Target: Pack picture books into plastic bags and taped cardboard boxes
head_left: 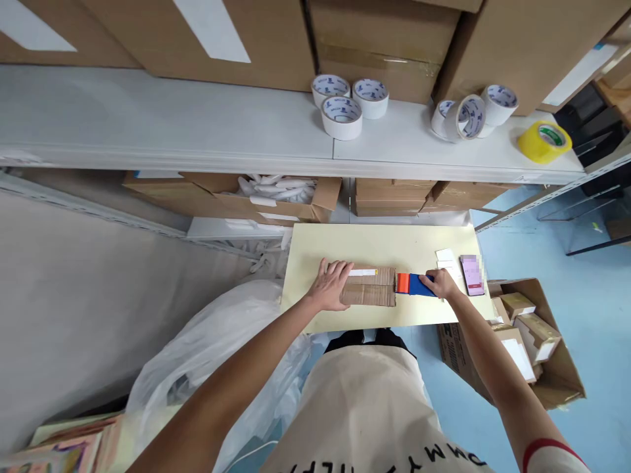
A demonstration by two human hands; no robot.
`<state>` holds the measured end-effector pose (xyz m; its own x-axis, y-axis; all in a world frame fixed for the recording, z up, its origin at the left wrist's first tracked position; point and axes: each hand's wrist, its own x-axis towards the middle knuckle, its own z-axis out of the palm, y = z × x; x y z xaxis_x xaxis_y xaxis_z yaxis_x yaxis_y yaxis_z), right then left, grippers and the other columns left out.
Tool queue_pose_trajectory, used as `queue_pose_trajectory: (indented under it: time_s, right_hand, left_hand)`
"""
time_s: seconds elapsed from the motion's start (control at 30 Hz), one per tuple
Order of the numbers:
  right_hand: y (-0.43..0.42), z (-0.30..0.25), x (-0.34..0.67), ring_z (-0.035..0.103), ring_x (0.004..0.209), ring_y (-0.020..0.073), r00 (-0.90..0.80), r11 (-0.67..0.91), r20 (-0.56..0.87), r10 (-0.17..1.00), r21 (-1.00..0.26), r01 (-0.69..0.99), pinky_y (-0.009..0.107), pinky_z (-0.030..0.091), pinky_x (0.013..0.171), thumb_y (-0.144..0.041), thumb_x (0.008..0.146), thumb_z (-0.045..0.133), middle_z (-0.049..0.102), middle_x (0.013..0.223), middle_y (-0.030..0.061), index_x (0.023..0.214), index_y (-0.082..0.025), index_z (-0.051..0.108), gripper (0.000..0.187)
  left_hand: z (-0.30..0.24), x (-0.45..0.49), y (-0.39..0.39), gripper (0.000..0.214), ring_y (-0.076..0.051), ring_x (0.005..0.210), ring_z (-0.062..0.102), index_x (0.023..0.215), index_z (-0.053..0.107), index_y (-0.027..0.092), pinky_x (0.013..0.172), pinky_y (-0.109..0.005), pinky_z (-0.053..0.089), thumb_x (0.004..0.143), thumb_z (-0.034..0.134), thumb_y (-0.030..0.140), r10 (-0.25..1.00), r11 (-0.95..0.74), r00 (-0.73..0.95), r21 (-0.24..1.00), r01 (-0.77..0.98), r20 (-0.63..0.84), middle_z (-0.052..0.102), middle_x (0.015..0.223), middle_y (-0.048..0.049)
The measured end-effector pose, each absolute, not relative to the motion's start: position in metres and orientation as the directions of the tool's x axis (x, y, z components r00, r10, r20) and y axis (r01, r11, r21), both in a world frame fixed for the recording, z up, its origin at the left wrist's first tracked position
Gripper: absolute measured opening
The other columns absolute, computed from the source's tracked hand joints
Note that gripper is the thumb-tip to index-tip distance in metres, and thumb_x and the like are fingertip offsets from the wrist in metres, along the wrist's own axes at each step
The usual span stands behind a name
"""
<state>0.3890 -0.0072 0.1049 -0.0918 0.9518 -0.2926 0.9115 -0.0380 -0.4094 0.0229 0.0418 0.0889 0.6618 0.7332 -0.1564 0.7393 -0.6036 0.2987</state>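
Note:
A small flat cardboard box (372, 287) with a white label lies on a pale yellow table (374, 246). My left hand (329, 284) rests flat on the box's left end, fingers spread. My right hand (441, 283) is closed on the blue handle of a tape dispenser (414, 284), whose orange-red head touches the box's right end.
A phone (472, 274) and white slips (445, 256) lie at the table's right. An open carton of small boxes (527, 338) stands on the floor at right. A clear plastic bag (217, 355) is at left. Tape rolls (342, 117) and a yellow roll (544, 140) sit on the shelf.

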Motion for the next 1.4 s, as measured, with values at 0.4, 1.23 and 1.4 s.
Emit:
queue_pose_trajectory:
  time_s: [0.4, 1.23, 1.4]
  right_hand:
    - [0.027, 0.087, 0.375, 0.050, 0.053, 0.0152, -0.259, 0.028, -0.369, 0.893, -0.528, 0.849, 0.026, 0.033, 0.055, -0.062, 0.091, 0.033, 0.056, 0.055, 0.0037, 0.063, -0.019, 0.060, 0.057]
    - [-0.018, 0.091, 0.382, 0.067, 0.086, 0.0268, 0.108, -0.181, -0.319, 0.942, -0.207, 0.961, 0.034, 0.046, 0.073, -0.034, 0.097, 0.039, 0.071, 0.093, 0.0173, 0.104, -0.011, 0.061, 0.032]
    - [-0.049, 0.036, 0.395, 0.063, 0.092, 0.0278, 0.100, -0.184, -0.305, 0.947, -0.263, 0.947, 0.037, 0.045, 0.080, -0.010, 0.084, 0.045, 0.068, 0.100, 0.0182, 0.119, -0.006, 0.052, 0.037]
  left_hand:
    - [0.078, 0.123, 0.009, 0.110, -0.033, 0.150, 0.012, 0.154, 0.017, 0.005, 0.120, -0.048, 0.001, 0.073, 0.055, 0.070, 0.738, -0.593, 0.638, 0.239, 0.769, -0.221, 0.018, 0.161, -0.0208]
    - [0.088, 0.150, -0.001, 0.081, -0.046, 0.146, 0.012, 0.136, 0.053, 0.023, 0.110, -0.073, 0.003, 0.065, 0.076, 0.054, 0.809, -0.477, 0.550, 0.315, 0.820, -0.208, 0.022, 0.159, -0.0189]
    - [0.085, 0.127, -0.010, 0.085, -0.041, 0.149, 0.008, 0.149, 0.033, 0.014, 0.114, -0.065, 0.010, 0.080, 0.060, 0.057, 0.894, -0.349, 0.432, 0.425, 0.835, -0.115, 0.011, 0.161, -0.0241]
